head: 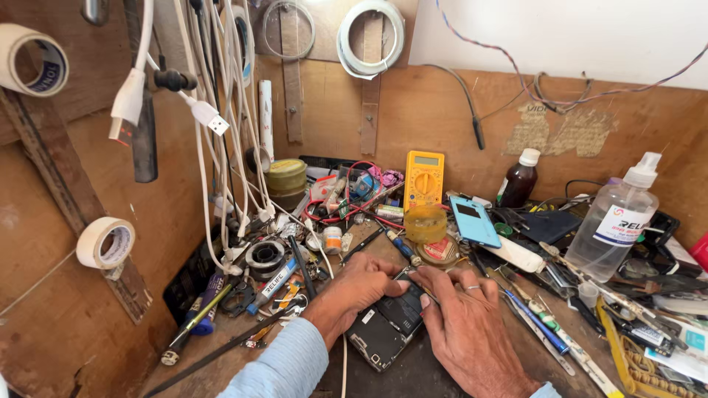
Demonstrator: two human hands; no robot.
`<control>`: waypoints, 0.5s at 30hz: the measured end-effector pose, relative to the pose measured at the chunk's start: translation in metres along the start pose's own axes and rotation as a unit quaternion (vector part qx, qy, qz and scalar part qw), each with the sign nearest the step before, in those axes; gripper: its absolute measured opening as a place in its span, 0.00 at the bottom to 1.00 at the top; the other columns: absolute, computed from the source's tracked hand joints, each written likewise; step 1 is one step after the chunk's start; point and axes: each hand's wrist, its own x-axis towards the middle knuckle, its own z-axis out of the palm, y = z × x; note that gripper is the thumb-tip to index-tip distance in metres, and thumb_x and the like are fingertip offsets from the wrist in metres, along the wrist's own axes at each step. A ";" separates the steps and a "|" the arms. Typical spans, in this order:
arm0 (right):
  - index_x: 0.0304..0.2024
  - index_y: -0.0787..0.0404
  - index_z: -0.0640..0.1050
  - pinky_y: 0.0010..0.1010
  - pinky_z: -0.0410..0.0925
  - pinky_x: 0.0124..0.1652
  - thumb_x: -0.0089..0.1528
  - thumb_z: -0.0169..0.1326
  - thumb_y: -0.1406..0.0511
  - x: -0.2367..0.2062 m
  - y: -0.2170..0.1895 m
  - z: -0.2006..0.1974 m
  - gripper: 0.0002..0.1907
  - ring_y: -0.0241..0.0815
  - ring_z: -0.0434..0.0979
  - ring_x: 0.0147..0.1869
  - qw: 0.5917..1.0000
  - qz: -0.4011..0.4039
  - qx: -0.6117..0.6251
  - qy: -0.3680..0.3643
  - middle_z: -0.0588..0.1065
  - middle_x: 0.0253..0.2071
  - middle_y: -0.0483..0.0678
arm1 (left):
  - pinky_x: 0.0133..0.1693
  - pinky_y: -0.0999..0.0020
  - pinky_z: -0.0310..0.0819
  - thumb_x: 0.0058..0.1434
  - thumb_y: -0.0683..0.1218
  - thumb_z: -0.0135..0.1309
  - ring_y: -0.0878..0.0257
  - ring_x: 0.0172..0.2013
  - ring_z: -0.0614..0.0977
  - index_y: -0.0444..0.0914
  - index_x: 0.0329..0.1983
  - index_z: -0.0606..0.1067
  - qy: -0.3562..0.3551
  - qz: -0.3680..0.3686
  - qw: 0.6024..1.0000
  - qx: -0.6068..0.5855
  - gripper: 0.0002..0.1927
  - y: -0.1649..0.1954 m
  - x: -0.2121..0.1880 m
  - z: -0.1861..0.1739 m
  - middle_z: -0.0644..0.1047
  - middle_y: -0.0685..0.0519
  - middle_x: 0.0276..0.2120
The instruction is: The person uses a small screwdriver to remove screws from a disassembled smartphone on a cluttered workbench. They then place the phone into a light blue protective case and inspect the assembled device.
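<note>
Cluttered wooden workbench (457, 368), plywood back wall, white cables (221, 147) hanging top left, tape rolls (105, 242) on left wall. Far left of the fingers: screwdrivers (193, 324) and a solder spool (265, 255). Left hand (352, 291) lies curled, fingers bent down, pressing on the top left edge of an opened phone (387, 324). Phone lies flat between both hands, back off, battery showing. Right hand (461, 320) has fingers half folded, tips touching the phone's upper right edge; can't tell if it pinches a tool. Just above the fingers: yellow multimeter (423, 179), blue phone case (474, 220). Far right: clear spray bottle (616, 221).
</note>
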 end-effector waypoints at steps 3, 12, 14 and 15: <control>0.53 0.58 0.78 0.41 0.60 0.54 0.63 0.51 0.65 -0.001 0.008 0.002 0.16 0.46 0.72 0.57 0.998 0.019 0.043 0.047 0.79 0.50 0.46 | 0.37 0.74 0.77 0.54 0.36 0.59 0.66 0.33 0.84 0.27 0.53 0.79 -0.040 0.023 0.999 -0.007 0.21 0.001 -0.004 0.003 0.85 0.48 0.37; 0.51 0.66 0.76 0.36 0.68 0.55 0.64 0.50 0.68 -0.005 0.027 0.015 0.13 0.41 0.79 0.56 0.973 0.094 0.170 0.123 0.80 0.48 0.50 | 0.35 0.75 0.76 0.54 0.38 0.61 0.68 0.32 0.83 0.27 0.52 0.80 -0.001 0.021 0.997 0.070 0.21 0.006 -0.011 0.006 0.85 0.48 0.37; 0.51 0.64 0.76 0.35 0.70 0.54 0.64 0.52 0.67 -0.004 0.029 0.016 0.13 0.39 0.81 0.54 0.966 0.115 0.200 0.120 0.80 0.46 0.49 | 0.36 0.74 0.77 0.54 0.37 0.60 0.67 0.33 0.84 0.28 0.52 0.80 -0.013 0.015 0.999 0.044 0.21 0.005 -0.010 0.006 0.85 0.48 0.37; 0.50 0.62 0.78 0.35 0.70 0.52 0.63 0.53 0.66 -0.003 0.030 0.016 0.13 0.41 0.80 0.53 0.969 0.128 0.178 0.114 0.80 0.45 0.49 | 0.37 0.74 0.78 0.54 0.37 0.60 0.67 0.33 0.85 0.28 0.52 0.80 -0.018 0.011 0.999 0.031 0.21 0.005 -0.009 0.007 0.85 0.48 0.37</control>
